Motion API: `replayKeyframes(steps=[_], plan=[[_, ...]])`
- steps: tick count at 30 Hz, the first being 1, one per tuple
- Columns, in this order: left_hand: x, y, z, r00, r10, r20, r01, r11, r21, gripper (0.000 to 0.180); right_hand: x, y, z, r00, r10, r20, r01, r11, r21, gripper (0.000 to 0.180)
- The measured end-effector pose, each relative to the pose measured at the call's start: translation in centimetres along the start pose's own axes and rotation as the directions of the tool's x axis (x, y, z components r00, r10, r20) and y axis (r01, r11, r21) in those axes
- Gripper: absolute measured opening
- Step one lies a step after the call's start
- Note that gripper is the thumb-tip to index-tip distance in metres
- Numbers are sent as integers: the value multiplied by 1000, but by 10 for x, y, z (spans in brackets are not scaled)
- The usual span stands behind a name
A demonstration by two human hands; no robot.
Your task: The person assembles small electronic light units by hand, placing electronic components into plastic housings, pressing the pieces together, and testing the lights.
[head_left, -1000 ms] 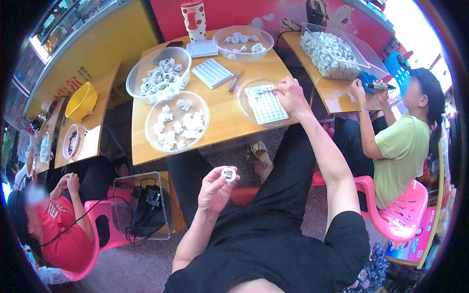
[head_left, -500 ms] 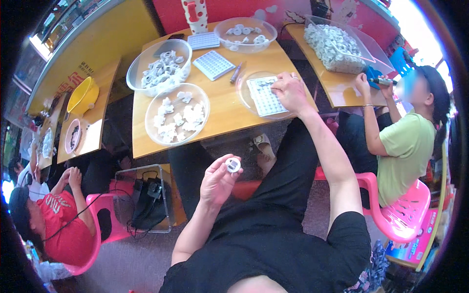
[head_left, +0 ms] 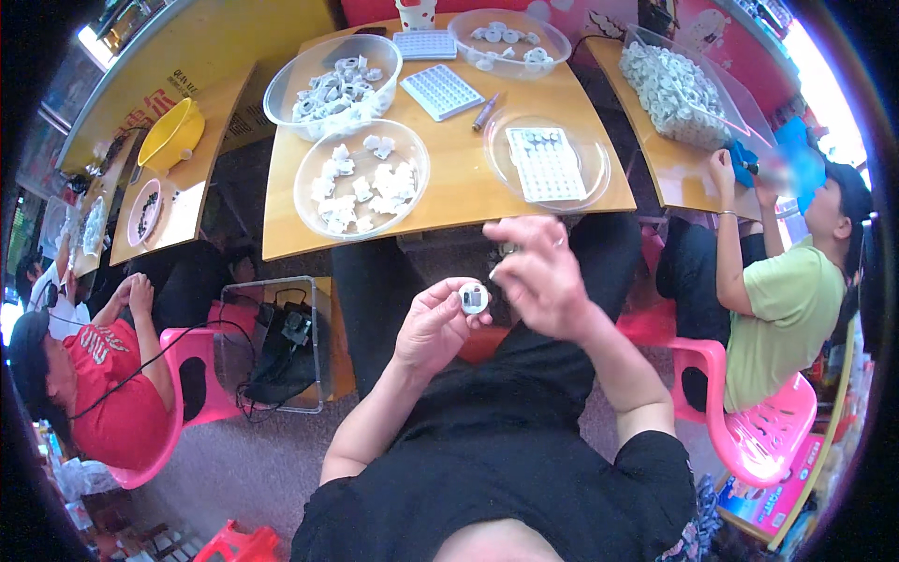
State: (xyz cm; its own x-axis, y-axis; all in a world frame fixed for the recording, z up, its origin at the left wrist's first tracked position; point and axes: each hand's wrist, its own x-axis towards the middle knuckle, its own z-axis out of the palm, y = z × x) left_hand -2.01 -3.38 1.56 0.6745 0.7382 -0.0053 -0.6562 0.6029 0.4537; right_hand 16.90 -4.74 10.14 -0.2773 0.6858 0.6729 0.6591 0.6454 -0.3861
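Observation:
Above my lap, my left hand [head_left: 433,328] pinches a small round white plastic part [head_left: 474,298] between thumb and fingers. A dark rectangular spot shows in the middle of the part's face. Just to its right is my right hand [head_left: 545,279], slightly blurred, its thumb and index finger pressed together at a tiny pale piece too small to name. On the table beyond, a white tray with rows of small pieces [head_left: 547,170] sits in a clear round dish [head_left: 599,176]. Some cells at the tray's far end look different from the rest.
The wooden table [head_left: 459,192] holds a bowl of white-grey parts [head_left: 281,103], a dish of white pieces [head_left: 307,192], another clear bowl [head_left: 552,47], a second tray [head_left: 442,92] and a pen-like tool [head_left: 486,110]. A person in green [head_left: 791,309] works at right; one in red [head_left: 117,384] sits left.
My right hand has left the tray and come down beside my left hand. The left hand has moved slightly right and up with the round part. The whole view has shifted.

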Motion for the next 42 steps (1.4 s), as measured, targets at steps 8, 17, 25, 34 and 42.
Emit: replayKeyframes(steps=[8,17,25,34,42], plan=[[-3,-2,9,1000,11,18,-11,1000,19,25,-23,-18,16,994,-106,-23,103,989,-106,23],[-4,-5,7,999,36,3,-36,996,86,24,-12,-22,10,989,7,150,-3,1000,-25,8],[3,0,-12,998,-11,-65,14,999,38,32,1,40,-15,904,355,-236,-347,935,79,9],[5,-6,-27,995,5,-101,-14,996,-89,28,30,160,-15,966,254,-55,-252,862,-440,15],[6,-2,-29,992,-17,-121,7,996,-87,31,37,168,-1,958,284,53,-207,803,-559,13]])
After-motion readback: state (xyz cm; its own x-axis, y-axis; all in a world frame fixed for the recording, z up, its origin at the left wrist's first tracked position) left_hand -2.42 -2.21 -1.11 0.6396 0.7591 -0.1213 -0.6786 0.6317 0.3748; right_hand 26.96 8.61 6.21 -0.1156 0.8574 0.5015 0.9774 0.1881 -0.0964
